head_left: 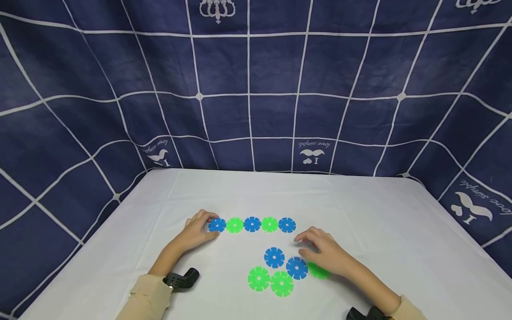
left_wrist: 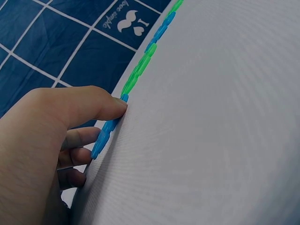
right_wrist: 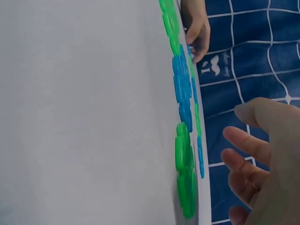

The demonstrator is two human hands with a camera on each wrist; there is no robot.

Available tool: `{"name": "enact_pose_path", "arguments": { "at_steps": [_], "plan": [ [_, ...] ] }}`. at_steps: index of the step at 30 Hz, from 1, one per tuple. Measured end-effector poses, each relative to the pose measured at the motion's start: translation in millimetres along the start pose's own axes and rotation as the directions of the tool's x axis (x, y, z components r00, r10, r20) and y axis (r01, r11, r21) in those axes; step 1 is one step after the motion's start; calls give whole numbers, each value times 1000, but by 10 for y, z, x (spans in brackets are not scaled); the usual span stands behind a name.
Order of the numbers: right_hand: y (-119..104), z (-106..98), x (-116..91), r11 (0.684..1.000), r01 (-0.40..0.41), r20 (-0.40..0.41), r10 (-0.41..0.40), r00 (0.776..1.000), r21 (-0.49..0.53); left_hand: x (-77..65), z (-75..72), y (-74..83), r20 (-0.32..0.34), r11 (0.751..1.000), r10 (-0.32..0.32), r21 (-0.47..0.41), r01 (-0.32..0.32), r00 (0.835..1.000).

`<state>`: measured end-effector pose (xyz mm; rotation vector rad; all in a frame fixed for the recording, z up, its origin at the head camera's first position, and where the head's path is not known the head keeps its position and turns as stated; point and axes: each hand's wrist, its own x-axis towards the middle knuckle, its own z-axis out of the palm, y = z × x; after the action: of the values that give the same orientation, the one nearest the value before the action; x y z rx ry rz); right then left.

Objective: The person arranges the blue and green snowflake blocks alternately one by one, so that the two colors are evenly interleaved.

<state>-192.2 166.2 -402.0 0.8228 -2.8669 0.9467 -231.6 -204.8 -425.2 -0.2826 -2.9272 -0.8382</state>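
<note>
A straight row of notched plastic snowflake discs lies on the table, alternating blue and green. My left hand is at the row's left end, where thumb and fingers pinch the edges of the end blue disc. In the left wrist view the thumb sits on that disc's near edge. Beyond the row's right-end blue disc, my right hand hovers with loosely bent fingers and nothing between them. Beneath it a green disc is partly hidden. Nearby lie two loose blue discs and two more green discs.
A white cloth covers the table. Behind and at both sides hangs a dark blue curtain with white grid lines. Black bands with camera mounts are on the wrists.
</note>
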Motion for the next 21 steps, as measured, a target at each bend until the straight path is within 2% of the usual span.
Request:
{"name": "enact_pose_path", "arguments": {
  "at_steps": [4, 8, 15, 21],
  "plan": [
    [100, -16, -149, 996, 87, 6, -86, 996, -33, 3, 8, -5, 1, 1000, 1, -6, -1, 1000],
    [192, -10, -275, 988, 152, 1, -152, 988, 4, 5, 10, -18, -2, 1000, 11, -7, -11, 1000],
    [261, 36, -337, 992, 125, 14, -125, 992, 0, -5, 21, -54, -5, 1000, 13, -5, -13, 1000],
    [258, 12, -348, 998, 70, 67, -71, 995, 7, -9, -1, -25, -3, 1000, 15, -2, -15, 1000]
  ]
}}
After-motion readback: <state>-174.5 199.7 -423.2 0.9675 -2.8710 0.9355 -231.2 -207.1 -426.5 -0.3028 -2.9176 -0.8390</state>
